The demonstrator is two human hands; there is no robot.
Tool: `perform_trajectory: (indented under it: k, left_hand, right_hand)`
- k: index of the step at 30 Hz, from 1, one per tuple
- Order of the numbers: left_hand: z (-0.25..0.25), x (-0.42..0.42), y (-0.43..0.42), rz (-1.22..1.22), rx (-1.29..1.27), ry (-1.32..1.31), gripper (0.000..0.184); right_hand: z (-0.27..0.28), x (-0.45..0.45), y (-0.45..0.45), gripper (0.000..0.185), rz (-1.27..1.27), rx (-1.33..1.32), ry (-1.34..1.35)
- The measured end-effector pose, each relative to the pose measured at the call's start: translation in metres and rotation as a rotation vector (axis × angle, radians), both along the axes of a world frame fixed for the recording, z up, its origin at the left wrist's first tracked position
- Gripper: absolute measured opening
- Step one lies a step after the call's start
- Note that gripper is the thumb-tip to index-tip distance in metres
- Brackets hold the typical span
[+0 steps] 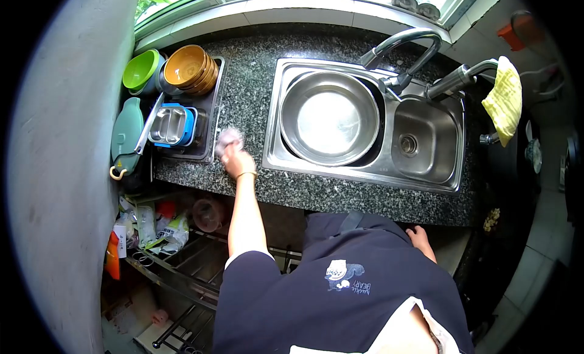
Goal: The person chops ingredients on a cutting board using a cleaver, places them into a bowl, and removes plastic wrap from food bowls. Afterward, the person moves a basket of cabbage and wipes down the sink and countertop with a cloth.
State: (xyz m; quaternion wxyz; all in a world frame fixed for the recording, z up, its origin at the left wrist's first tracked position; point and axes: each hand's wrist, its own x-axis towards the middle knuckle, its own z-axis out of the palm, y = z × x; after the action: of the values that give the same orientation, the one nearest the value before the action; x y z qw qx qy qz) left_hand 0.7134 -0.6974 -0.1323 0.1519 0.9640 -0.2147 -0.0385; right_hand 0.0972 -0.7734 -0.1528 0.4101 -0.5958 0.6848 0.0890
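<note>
My left hand [237, 162] is closed on a pale pinkish cloth [228, 141], pressing it to the speckled granite counter [246, 104] just right of a dark dish tray [207, 126]. The cloth is smeared by motion. My right hand [418, 239] hangs low by the counter's front edge, its fingers loosely apart with nothing seen in them. Part of that hand is hidden by the dark shirt. To the right of the cloth lies a steel double sink [272, 132], with a large steel basin [328, 119] in its left bowl.
The tray holds brown bowls [188, 68], a green bowl [140, 71] and a blue-rimmed steel lunch box [170, 124]. A teal cutting board [126, 132] stands at the left wall. Behind the sink rises a faucet [420, 49]; a yellow cloth [505, 101] hangs right. Below are racks [188, 269].
</note>
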Motion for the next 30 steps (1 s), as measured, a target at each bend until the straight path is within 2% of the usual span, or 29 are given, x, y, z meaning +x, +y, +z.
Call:
perform_trajectory:
  k: [1,3,5,6,10,13,23,25,27,28,30]
  left_hand:
    - [0.005,-0.009,-0.017,-0.112,0.043,-0.006,0.043]
    - [0.008,-0.002,-0.042,-0.17,0.166,-0.016,0.055]
    - [0.017,0.02,-0.052,-0.178,0.241,0.031,0.057]
    - [0.017,0.034,-0.052,-0.191,0.334,-0.003,0.057]
    - [0.016,0.067,-0.044,-0.167,0.352,-0.06,0.054]
    - [0.021,0.055,-0.034,-0.132,0.336,-0.082,0.054]
    - [0.01,0.026,0.079,-0.13,0.37,-0.198,0.045]
    - [-0.003,0.022,0.11,0.035,0.198,-0.151,0.045]
    - [0.026,0.005,0.13,0.343,0.269,-0.066,0.038]
    - [-0.001,0.027,0.164,0.59,0.244,0.188,0.032]
    - [-0.031,0.066,0.224,0.842,0.22,0.434,0.028]
  right_hand:
    - [0.0,-0.001,0.001,0.033,0.029,0.038,-0.029]
    - [0.0,-0.004,0.005,0.032,0.067,0.081,-0.05]
    - [-0.001,-0.004,0.005,0.03,0.037,0.056,-0.071]
    - [-0.003,-0.004,0.005,0.03,0.02,0.033,-0.096]
    - [0.011,0.008,-0.004,0.031,-0.016,0.089,-0.04]
    - [0.024,0.019,-0.015,0.032,0.063,0.099,0.057]
    - [0.032,0.019,-0.028,0.033,0.083,0.22,0.057]
    - [0.043,0.027,-0.031,0.034,0.128,0.246,0.07]
    - [0.036,0.024,-0.028,0.034,0.129,0.205,0.078]
    - [0.031,0.022,-0.026,0.033,0.129,0.165,0.09]
    - [0.023,0.016,-0.024,0.033,0.179,0.186,0.02]
